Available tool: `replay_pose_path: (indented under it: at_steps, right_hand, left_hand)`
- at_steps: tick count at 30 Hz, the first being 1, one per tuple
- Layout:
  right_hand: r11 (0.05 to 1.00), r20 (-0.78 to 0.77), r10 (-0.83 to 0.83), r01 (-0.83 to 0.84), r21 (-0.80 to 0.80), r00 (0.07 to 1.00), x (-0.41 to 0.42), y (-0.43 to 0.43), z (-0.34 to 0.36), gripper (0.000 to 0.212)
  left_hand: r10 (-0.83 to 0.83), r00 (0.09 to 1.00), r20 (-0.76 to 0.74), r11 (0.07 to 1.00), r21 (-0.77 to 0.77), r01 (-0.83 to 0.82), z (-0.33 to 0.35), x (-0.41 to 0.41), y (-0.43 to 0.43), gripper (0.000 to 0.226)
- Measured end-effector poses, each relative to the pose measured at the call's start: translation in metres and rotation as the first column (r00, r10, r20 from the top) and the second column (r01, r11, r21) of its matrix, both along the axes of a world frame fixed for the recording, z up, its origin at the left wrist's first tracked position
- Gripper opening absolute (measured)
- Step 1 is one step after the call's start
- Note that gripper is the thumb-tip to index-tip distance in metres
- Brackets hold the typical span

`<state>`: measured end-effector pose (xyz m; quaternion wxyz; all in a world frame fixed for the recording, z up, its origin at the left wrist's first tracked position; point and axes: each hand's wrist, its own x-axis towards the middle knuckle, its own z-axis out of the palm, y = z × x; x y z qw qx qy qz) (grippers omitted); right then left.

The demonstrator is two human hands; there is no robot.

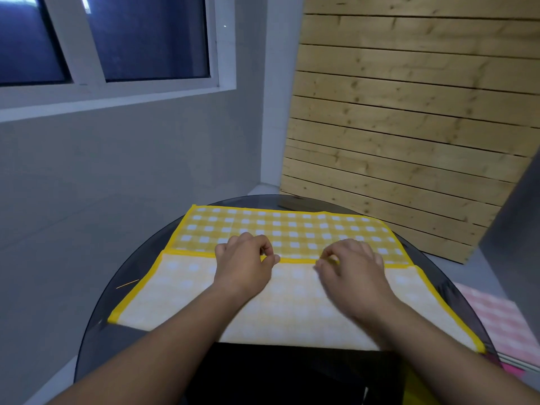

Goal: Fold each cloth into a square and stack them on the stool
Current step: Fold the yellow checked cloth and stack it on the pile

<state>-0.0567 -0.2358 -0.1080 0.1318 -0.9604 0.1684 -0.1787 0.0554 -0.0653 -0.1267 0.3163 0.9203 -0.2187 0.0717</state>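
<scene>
A yellow checked cloth (292,229) with a yellow border lies spread on a round dark glass table (140,264). Its near part is folded over, pale underside up, and the folded edge runs across the middle. My left hand (245,264) pinches that edge left of centre between thumb and fingers. My right hand (353,267) pinches the same edge right of centre. A folded pink checked cloth (496,317) lies low at the right, beyond the table's rim; what it rests on is hidden.
A wooden slatted panel (409,127) leans against the wall behind the table. A window (117,39) is at the upper left above a grey wall. A grey upright surface (520,229) stands at the right edge. Something dark (277,375) shows under the glass.
</scene>
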Motion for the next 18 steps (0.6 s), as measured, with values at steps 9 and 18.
replay_pose_path:
  at_steps: [9,18]
  right_hand:
    - [0.971,-0.364,0.224,-0.241,0.000,0.904,-0.050,0.051,-0.016,0.066]
    - [0.972,-0.412,0.191,-0.229,-0.045,0.891,-0.047,0.050,-0.019,0.066]
  left_hand:
    - [-0.012,0.999,0.038,0.999,0.035,0.011,0.003,-0.003,0.000,0.016]
    - [-0.256,0.959,0.118,0.946,0.236,0.223,0.009,-0.063,0.018,0.038]
